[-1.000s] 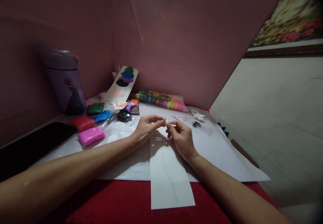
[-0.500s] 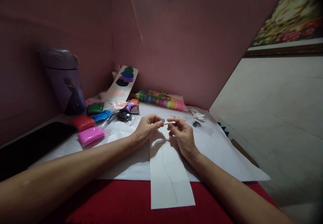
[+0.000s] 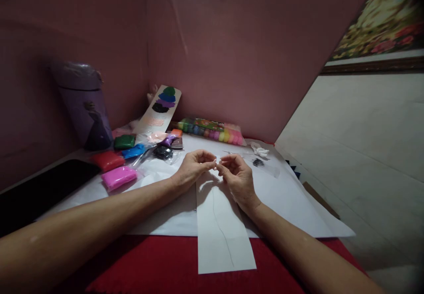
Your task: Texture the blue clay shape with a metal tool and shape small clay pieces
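My left hand (image 3: pixel 196 166) is closed in a pinch, thumb against forefinger, above a white strip of paper (image 3: pixel 221 236). Close beside it my right hand (image 3: pixel 240 180) is also pinched, its fingertips almost meeting those of the left. Only a tiny pale bit (image 3: pixel 215 166) shows between the fingertips; the fingers hide the rest, and I cannot make out its kind. A thin wavy pencil line runs down the paper strip, whose near end reaches over the red cloth (image 3: pixel 159 263).
Bagged clay lies left: a pink pack (image 3: pixel 119 178), a red pack (image 3: pixel 106 160) and several others. A long bag of colourful clay (image 3: pixel 212 130) rests by the pink wall. A purple cup (image 3: pixel 84 108), a black slab (image 3: pixel 46 192), a painted card (image 3: pixel 160 110) and white crumpled material (image 3: pixel 259 149) stand around.
The pale stick that stuck out of my right fingers and the blue bit by my left fingertips no longer show. Both hands stay nearly in place, fingertips slightly shifted.
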{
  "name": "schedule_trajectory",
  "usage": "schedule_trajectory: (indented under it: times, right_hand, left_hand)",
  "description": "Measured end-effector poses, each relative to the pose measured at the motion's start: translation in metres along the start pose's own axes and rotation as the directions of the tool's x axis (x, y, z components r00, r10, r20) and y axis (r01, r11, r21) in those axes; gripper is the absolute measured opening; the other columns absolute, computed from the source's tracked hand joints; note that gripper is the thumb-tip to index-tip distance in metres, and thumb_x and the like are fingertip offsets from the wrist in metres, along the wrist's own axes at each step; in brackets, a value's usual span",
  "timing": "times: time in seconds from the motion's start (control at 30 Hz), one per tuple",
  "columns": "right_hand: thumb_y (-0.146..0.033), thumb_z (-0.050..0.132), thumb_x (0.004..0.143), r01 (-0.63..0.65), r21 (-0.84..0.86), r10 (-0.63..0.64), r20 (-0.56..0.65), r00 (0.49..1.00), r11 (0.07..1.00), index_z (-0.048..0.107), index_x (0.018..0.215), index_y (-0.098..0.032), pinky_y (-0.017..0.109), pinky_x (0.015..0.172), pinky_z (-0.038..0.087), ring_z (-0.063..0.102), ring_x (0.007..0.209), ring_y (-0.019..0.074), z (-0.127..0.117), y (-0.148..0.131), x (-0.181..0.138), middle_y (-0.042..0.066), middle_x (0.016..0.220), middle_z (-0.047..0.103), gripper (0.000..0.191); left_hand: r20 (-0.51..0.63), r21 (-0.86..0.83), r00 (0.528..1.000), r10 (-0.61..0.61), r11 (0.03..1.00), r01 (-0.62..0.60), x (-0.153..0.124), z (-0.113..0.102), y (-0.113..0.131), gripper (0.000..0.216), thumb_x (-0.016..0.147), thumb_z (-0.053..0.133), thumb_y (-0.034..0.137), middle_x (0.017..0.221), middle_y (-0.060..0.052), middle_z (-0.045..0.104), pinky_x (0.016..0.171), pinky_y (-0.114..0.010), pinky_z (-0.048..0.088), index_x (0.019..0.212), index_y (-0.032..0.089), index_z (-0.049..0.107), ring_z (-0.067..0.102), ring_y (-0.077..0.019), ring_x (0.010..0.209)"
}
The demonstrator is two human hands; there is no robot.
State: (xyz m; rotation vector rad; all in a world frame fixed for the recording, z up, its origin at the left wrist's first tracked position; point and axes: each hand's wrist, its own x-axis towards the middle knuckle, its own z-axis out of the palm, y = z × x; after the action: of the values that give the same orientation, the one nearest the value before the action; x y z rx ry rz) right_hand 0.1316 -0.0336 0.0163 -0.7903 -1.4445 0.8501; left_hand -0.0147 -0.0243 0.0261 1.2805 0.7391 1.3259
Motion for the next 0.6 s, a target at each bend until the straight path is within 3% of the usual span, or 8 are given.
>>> schedule_trajectory:
  times: [0.23, 0.4, 0.6]
  right_hand:
    - [-0.032, 0.063, 0.082, 0.064, -0.171, -0.063, 0.011, 0.998, 0.983, 0.066, 0.086, -0.019, 0.028, 0.062, 0.047, 0.062, 0.073, 0.0162, -0.0014, -0.0004, -0.0007, 0.004, 0.080, 0.067, 0.014]
    - [-0.031, 0.064, 0.081, 0.032, -0.227, -0.042, -0.040, 0.998, 0.973, 0.059, 0.093, -0.020, 0.028, 0.061, 0.047, 0.061, 0.076, 0.0170, -0.0022, -0.0012, -0.0021, 0.002, 0.082, 0.064, 0.017]
    - [-0.031, 0.061, 0.082, 0.061, -0.276, -0.067, -0.013, 0.998, 0.959, 0.058, 0.082, -0.019, 0.027, 0.059, 0.046, 0.059, 0.073, 0.0165, -0.0019, -0.0042, -0.0027, 0.002, 0.079, 0.062, 0.013]
  left_hand:
    - [0.017, 0.032, 1.000, 0.000, 0.999, -0.001, -0.0010, 0.0017, 0.0032, 0.022, 0.065, 0.076, 0.029, 0.072, -0.003, 0.067, 0.063, -0.024, 0.042, 0.075, 0.012, 0.068, 0.058, -0.0122, 0.066]
    - [0.016, 0.051, 1.000, 0.027, 0.998, -0.028, -0.0011, 0.0022, 0.0035, 0.019, 0.067, 0.074, 0.031, 0.067, -0.003, 0.065, 0.063, -0.025, 0.041, 0.071, 0.013, 0.069, 0.056, -0.0119, 0.064]
    - [0.003, 0.022, 1.000, -0.012, 1.000, 0.012, -0.0013, 0.0028, 0.0021, 0.023, 0.061, 0.079, 0.029, 0.069, -0.002, 0.066, 0.062, -0.024, 0.041, 0.072, 0.013, 0.068, 0.056, -0.0114, 0.063]
